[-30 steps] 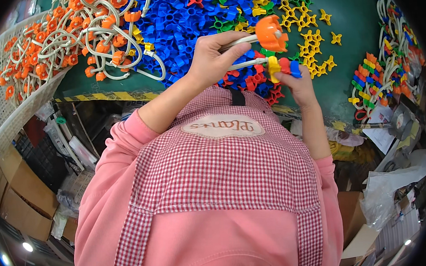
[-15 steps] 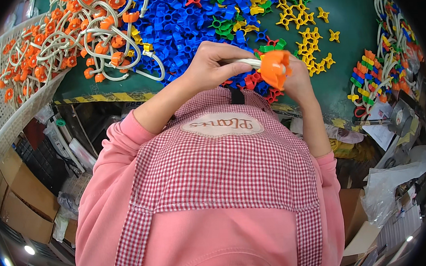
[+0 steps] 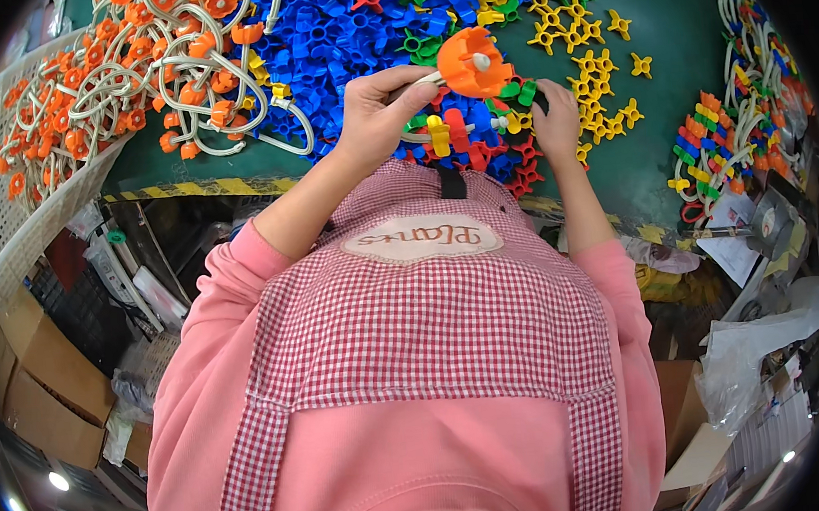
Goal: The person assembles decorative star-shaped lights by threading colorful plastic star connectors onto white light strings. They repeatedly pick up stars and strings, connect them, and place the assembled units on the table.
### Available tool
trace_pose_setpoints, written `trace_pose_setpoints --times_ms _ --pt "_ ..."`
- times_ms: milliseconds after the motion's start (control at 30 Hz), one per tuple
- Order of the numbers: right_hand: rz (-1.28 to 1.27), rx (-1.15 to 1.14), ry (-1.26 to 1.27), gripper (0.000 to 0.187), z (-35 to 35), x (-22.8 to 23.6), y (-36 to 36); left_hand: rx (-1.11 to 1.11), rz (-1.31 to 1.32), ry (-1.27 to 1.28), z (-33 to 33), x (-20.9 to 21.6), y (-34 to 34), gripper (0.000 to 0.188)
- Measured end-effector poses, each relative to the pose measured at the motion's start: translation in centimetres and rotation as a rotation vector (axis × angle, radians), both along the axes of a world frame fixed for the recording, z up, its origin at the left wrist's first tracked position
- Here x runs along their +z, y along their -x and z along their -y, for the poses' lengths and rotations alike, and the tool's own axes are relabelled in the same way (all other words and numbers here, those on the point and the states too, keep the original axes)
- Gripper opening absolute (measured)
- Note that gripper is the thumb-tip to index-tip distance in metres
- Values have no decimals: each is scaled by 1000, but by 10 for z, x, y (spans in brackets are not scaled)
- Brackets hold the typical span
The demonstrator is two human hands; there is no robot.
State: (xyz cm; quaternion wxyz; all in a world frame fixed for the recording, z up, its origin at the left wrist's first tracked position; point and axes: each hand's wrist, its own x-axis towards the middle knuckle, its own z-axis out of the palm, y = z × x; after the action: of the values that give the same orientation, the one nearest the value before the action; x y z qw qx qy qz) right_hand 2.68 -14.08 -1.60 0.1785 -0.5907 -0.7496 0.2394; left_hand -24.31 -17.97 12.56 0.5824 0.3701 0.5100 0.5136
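Observation:
My left hand (image 3: 376, 115) grips a white tube (image 3: 421, 82) tipped with an orange flower-shaped cap (image 3: 473, 63), and yellow, red and green plastic pieces (image 3: 448, 131) are strung on it just below my fingers. My right hand (image 3: 555, 117) rests fingers-down on the pile of small green and red plastic connectors (image 3: 518, 91) on the green table (image 3: 674, 28). Whether it pinches a piece is hidden by the hand itself. Blue connectors (image 3: 337, 33) lie heaped behind both hands, yellow ones (image 3: 585, 44) to the right.
A white mesh basket (image 3: 9, 226) at the left holds several white tubes with orange caps (image 3: 131, 76). Finished multicoloured strings (image 3: 732, 109) lie at the right. Cardboard boxes (image 3: 30, 396) stand below the table's striped edge (image 3: 196, 188); papers and bags (image 3: 766, 325) lie at the right.
My left hand has lifted the tube so the orange cap now stands higher. My right hand has moved from the tube to the connector pile at the right.

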Motion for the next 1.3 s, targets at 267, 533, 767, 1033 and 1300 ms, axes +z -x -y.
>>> trace_pose_setpoints --times_ms 267,533,767,1033,1300 --pt "-425 277 289 33 13 92 34 -107 -138 -43 -5 3 5 18" --pt "-998 -156 662 14 7 82 52 151 161 62 -18 3 -7 31" --pt "-1303 -955 173 21 -194 -90 -248 313 -1101 -123 -38 -52 89 57" --pt "-346 -590 -15 48 -161 -79 -220 652 -1191 879 -15 -120 204 102" --pt "-74 -59 -132 45 -51 -27 -15 430 -1006 350 -28 -66 140 64"
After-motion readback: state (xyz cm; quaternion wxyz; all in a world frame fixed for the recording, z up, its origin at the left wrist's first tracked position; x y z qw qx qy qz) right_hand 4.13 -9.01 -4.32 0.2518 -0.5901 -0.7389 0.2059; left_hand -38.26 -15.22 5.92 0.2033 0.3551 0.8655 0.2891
